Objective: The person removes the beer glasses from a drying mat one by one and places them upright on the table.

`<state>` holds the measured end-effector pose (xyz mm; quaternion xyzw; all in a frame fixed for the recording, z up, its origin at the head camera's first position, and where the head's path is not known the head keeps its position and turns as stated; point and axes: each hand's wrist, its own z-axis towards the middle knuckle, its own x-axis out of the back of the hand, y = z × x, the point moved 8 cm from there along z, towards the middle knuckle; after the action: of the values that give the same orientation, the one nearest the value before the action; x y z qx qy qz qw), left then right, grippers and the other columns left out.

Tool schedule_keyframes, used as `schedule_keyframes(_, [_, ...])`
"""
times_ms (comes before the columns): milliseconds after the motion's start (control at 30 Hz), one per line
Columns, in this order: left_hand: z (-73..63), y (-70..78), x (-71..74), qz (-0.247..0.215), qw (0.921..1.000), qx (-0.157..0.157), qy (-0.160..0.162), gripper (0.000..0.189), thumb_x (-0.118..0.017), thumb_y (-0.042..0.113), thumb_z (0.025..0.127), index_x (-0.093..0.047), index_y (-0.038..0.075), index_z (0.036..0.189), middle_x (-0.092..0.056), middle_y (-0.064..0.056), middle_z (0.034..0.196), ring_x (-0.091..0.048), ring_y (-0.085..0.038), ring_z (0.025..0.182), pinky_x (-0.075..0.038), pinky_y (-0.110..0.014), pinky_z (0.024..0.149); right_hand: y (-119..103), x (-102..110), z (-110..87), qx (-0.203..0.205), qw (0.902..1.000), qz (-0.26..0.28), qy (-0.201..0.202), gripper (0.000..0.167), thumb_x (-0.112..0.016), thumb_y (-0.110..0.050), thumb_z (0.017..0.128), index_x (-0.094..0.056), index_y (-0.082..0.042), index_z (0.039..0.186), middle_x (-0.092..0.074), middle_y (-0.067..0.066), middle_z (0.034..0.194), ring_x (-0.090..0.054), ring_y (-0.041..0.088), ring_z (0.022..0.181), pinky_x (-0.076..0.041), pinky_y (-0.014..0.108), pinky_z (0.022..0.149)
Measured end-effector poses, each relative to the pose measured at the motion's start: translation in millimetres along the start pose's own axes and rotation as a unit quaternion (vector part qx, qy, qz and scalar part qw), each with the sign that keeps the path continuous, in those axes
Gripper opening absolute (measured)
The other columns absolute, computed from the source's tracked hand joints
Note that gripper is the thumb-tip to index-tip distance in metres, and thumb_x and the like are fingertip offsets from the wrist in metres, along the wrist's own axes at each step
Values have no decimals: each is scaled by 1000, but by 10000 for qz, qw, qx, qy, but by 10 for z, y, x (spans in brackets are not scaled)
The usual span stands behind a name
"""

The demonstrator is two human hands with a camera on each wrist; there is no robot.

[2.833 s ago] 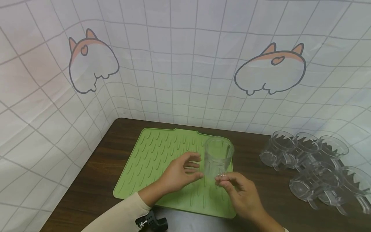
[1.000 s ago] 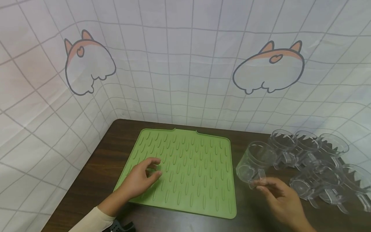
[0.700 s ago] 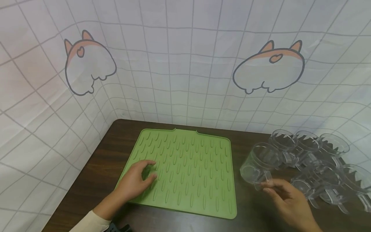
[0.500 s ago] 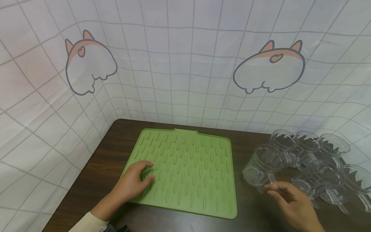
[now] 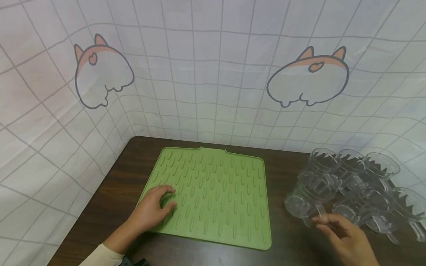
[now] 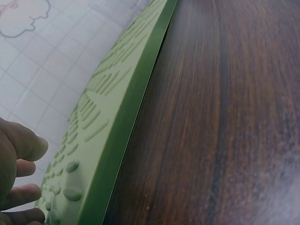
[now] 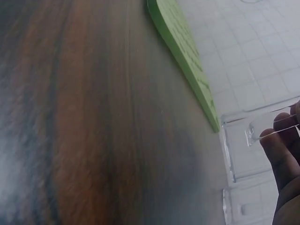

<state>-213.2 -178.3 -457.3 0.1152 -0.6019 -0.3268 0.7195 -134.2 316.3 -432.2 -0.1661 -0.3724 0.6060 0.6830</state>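
Note:
My right hand (image 5: 347, 236) pinches the handle of a clear glass mug (image 5: 304, 197) between thumb and fingers. The mug stands at the near left of a group of similar clear mugs (image 5: 352, 166) and overlaps one of them in the head view. In the right wrist view the thumb and fingertips (image 7: 276, 140) meet on the mug's handle. My left hand (image 5: 151, 208) rests low over the left part of the green ridged mat (image 5: 216, 199), its fingers loosely bent and holding nothing.
The dark wooden table (image 5: 116, 184) carries the mat in the middle and several clear mugs at the right. A white grid-patterned curtain (image 5: 199, 74) with cartoon animal prints rises behind and at the left.
My right hand has carried the mug off the mat's right side, rightward to the other mugs. My left hand has withdrawn leftward from beside the mug.

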Motion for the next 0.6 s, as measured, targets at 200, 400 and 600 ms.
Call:
schedule_keyframes(200, [0, -10, -11, 20, 10000, 9, 7, 32, -82, 14, 89, -71, 8, 117, -65, -14, 129, -55, -40, 128, -42, -58, 107, 8, 54, -81, 273, 9981, 545, -31, 24, -71, 12, 90, -56, 24, 104, -72, 19, 109, -71, 14, 106, -54, 22, 88])
schedule_keyframes(400, [-1, 2, -19, 15, 10000, 66, -41, 31, -81, 15, 89, -71, 7, 117, -64, -15, 130, -54, -40, 128, -41, -58, 108, 55, 128, -190, 212, 9970, 724, 170, 24, -70, 14, 90, -55, 26, 104, -74, 15, 110, -72, 14, 105, -54, 22, 88])
schedule_keyframes(600, [-1, -1, -22, 23, 9998, 162, -70, 31, -80, 15, 90, -71, 8, 118, -63, -15, 132, -52, -41, 130, -41, -59, 108, 89, 212, -284, -280, 9987, 213, 378, 25, -64, 30, 83, -56, 23, 106, -75, 6, 110, -72, 10, 102, -55, 19, 85])
